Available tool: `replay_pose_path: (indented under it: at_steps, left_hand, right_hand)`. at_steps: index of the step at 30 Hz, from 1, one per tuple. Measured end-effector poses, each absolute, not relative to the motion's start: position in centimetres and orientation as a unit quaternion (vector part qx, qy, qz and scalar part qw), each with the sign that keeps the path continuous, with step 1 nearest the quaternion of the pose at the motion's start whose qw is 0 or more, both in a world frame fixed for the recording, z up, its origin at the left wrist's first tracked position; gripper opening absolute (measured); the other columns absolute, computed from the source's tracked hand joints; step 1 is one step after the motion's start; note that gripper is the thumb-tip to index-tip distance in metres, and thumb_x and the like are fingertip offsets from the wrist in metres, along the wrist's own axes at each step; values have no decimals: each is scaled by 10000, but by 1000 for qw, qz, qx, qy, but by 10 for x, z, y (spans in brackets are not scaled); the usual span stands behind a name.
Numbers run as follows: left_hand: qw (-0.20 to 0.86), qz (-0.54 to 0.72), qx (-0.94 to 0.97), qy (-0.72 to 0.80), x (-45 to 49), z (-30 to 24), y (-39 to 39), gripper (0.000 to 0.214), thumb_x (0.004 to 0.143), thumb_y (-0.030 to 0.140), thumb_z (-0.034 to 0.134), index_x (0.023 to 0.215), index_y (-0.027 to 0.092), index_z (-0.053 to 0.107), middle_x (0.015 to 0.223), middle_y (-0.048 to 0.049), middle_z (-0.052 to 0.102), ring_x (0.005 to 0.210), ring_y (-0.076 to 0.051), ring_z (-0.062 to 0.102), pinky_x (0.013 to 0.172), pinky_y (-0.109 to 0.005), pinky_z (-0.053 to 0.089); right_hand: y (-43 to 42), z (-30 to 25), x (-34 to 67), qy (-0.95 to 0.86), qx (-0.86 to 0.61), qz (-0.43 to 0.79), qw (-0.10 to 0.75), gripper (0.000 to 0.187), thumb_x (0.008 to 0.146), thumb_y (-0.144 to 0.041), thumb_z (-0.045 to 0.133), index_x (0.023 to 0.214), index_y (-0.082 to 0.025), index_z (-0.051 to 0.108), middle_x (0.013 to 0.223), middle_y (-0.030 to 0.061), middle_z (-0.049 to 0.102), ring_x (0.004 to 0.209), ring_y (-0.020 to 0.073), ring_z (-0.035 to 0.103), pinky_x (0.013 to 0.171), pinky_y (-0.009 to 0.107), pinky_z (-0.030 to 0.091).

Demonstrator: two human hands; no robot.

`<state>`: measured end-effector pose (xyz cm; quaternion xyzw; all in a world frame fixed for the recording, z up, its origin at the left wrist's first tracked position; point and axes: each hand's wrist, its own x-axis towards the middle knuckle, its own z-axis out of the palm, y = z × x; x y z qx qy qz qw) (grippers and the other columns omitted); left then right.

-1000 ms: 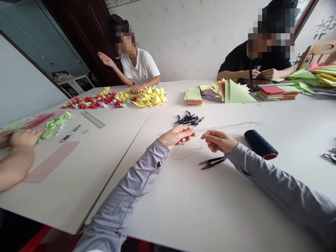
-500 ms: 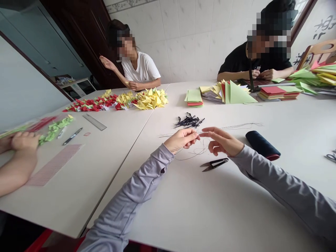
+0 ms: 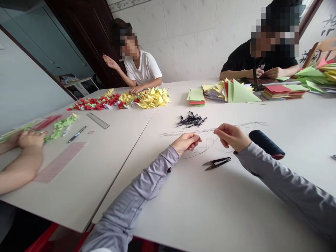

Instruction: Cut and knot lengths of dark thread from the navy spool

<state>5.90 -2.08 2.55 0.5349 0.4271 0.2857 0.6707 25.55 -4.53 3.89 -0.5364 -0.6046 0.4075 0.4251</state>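
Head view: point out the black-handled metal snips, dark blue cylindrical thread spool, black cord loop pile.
Black-handled metal snips (image 3: 215, 163), head view: handle near blades.
Dark blue cylindrical thread spool (image 3: 266, 144), head view: side, mid-length.
Black cord loop pile (image 3: 191, 120), head view: middle of heap.

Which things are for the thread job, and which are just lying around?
Seem to belong:
- dark thread, seemingly pinched by the left hand and right hand
- snips
- dark spool
- probably the black looped cords

Seem just lying about:
- ruler
- pen
- pink striped sheet
- green-topped paper stack
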Motion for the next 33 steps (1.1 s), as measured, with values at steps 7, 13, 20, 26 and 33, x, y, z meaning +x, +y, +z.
replay_pose_path:
  at_steps: [7,13,20,26,33]
  left_hand:
    - [734,291,484,378,76,24,-34,480,646,534,696,840,101,623,832,-78,641,784,-149,630,723,-275,502]
    - [739,313,467,372,82,27,-37,436,685,491,689,883,106,637,878,-84,655,804,-153,641,850,-344,494]
    - [731,310,461,397,83,30,-39,382,652,430,737,813,102,625,790,-42,649,725,-105,627,894,-335,480]
    - [721,317,470,399,82,28,-38,397,649,434,737,823,97,620,773,-37,638,700,-101,626,849,-328,497]
    - [676,321,520,411,79,30,-37,387,708,476,670,808,109,599,819,-54,637,719,-111,632,716,-270,525]
  right_hand:
    - [-59,25,245,-736,-571,-3,364,170,787,-278,496,643,-190,520,594,-10,578,486,82,442,494,210,305]
    - [-67,9,236,-765,-557,-85,312,291,878,-350,417,680,-187,554,634,-13,598,436,63,397,437,209,201]
    - [-70,7,236,-770,-557,-93,296,295,884,-373,432,701,-188,571,662,-18,621,448,60,419,436,209,173]
    - [-72,9,234,-774,-557,-64,296,285,885,-379,429,724,-197,578,684,-11,632,469,71,447,444,210,198]
    - [-73,17,232,-775,-554,53,299,226,850,-378,471,746,-209,579,627,-12,607,479,85,483,469,204,277]
